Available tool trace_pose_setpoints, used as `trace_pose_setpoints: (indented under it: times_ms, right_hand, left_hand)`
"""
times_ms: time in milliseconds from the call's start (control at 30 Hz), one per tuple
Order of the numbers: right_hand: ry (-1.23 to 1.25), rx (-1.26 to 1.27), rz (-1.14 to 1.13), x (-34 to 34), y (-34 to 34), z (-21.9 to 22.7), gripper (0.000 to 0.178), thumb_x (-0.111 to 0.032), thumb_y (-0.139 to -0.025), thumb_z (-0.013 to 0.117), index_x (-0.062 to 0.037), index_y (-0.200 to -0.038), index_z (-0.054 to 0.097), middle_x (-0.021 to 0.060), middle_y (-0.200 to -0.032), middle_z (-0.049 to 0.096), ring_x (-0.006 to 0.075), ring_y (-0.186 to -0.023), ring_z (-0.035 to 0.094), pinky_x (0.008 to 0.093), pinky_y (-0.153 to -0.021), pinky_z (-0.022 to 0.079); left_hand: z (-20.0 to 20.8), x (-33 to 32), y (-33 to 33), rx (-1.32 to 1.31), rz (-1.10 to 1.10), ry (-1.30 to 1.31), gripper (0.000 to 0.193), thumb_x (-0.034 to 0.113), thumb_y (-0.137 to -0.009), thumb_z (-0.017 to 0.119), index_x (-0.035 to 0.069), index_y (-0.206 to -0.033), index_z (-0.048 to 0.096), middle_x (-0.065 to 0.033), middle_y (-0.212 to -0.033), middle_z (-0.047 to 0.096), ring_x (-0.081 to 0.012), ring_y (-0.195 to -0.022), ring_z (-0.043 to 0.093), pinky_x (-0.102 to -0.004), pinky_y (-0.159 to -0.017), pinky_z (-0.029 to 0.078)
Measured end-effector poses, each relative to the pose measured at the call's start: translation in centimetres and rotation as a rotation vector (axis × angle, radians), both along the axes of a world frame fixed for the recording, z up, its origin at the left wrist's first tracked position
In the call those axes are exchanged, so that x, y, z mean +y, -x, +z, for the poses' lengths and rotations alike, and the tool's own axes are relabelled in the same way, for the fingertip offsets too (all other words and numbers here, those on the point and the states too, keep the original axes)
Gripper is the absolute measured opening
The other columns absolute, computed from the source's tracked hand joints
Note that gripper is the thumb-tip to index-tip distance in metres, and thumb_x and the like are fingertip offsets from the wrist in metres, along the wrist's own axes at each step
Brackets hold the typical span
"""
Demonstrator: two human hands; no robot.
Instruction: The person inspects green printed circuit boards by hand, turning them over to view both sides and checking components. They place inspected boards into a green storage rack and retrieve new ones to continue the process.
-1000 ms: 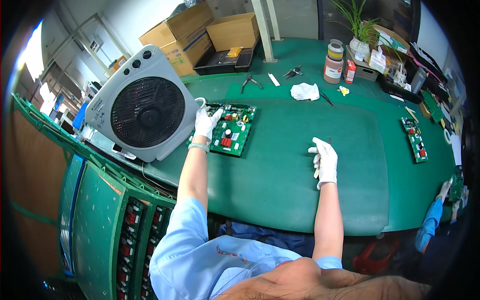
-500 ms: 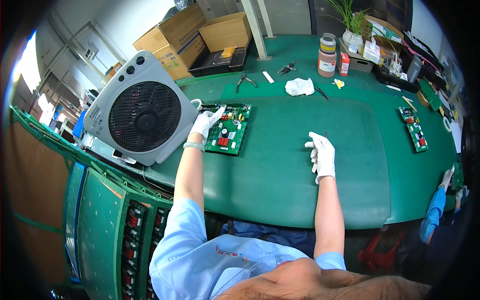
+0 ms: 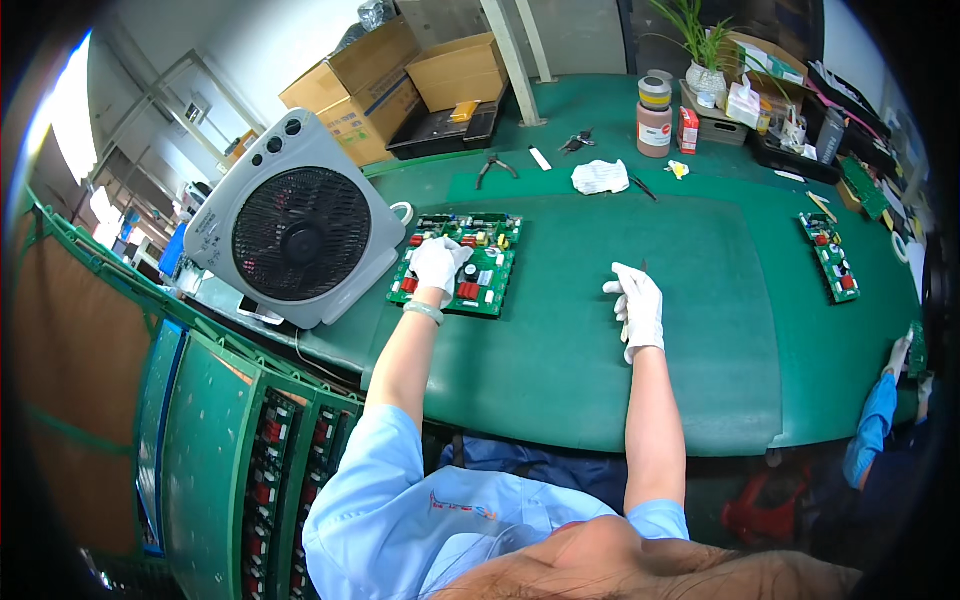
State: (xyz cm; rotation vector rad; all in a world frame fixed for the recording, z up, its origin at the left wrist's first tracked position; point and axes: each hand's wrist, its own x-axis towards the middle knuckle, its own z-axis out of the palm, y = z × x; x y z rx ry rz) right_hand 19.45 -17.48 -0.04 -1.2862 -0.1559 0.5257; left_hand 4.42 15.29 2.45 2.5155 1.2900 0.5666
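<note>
site type: electronics assembly workshop. indicators: a long green workbench [image 3: 825, 375] with a work mat [image 3: 560, 340]; populated circuit boards [image 3: 492, 265] on the bench; a green rack [image 3: 205, 440] holding further boards [image 3: 268, 432]; pliers [image 3: 496, 168]; a co-worker [image 3: 870, 430] handling another board [image 3: 917, 347].

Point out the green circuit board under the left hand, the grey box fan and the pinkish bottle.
Green circuit board [image 3: 489, 268], head view: right half, component side.
Grey box fan [image 3: 303, 243], head view: hub of its grille.
Pinkish bottle [image 3: 655, 132], head view: front label.

The person's two hands [image 3: 438, 266] [image 3: 642, 312] and one fan [image 3: 302, 242] show.
</note>
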Motion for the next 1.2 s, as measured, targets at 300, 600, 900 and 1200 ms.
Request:
trace_pose_setpoints:
  times_ms: [300, 600, 900, 1200]
  right_hand:
    - [-0.039, -0.003, 0.004, 0.0, -1.0, -1.5, 0.032, -0.030, -0.090, 0.062, -0.0035, -0.108, 0.065, 0.0079, -0.083, 0.070, 0.0058, -0.049, 0.046, 0.0216, -0.044, 0.037]
    - [-0.111, 0.074, 0.039, 0.4, -0.3, -1.8, 0.029, -0.026, -0.092, 0.061, -0.0059, -0.111, 0.065, 0.0099, -0.086, 0.070, 0.0051, -0.045, 0.039, 0.0206, -0.041, 0.034]
    - [-0.068, -0.018, 0.025, 0.1, -1.5, -3.4, 0.032, -0.027, -0.094, 0.057, -0.0088, -0.119, 0.065, 0.0053, -0.089, 0.066, 0.0033, -0.051, 0.039, 0.0174, -0.042, 0.032]
    - [0.021, -0.138, 0.062, 0.0, -1.1, -3.5, 0.031, -0.028, -0.097, 0.055, -0.0115, -0.122, 0.063, 0.0041, -0.095, 0.066, 0.0027, -0.055, 0.038, 0.0181, -0.047, 0.033]
  left_hand:
    - [2.3, -7.8, 0.4, -0.408, -0.137, 0.364, 0.020, 0.015, -0.077, 0.080, 0.000, -0.070, 0.068, -0.0037, -0.067, 0.065, -0.0089, -0.060, 0.057, -0.0272, -0.057, 0.045]
    - [9.2, -10.9, 4.4, -0.429, -0.257, 0.222, 0.023, 0.022, -0.078, 0.077, 0.004, -0.067, 0.067, -0.0013, -0.063, 0.060, -0.0095, -0.059, 0.051, -0.0294, -0.055, 0.040]
    - [29.4, -9.5, 15.8, -0.727, -0.152, 0.208, 0.026, 0.025, -0.077, 0.076, 0.007, -0.096, 0.075, -0.0030, -0.085, 0.069, -0.0133, -0.087, 0.059, -0.0318, -0.077, 0.046]
    - [34.7, -4.1, 39.6, -0.782, 0.482, -0.046, 0.030, 0.027, -0.081, 0.074, 0.003, -0.099, 0.074, -0.0056, -0.097, 0.071, -0.0130, -0.086, 0.060, -0.0296, -0.079, 0.047]
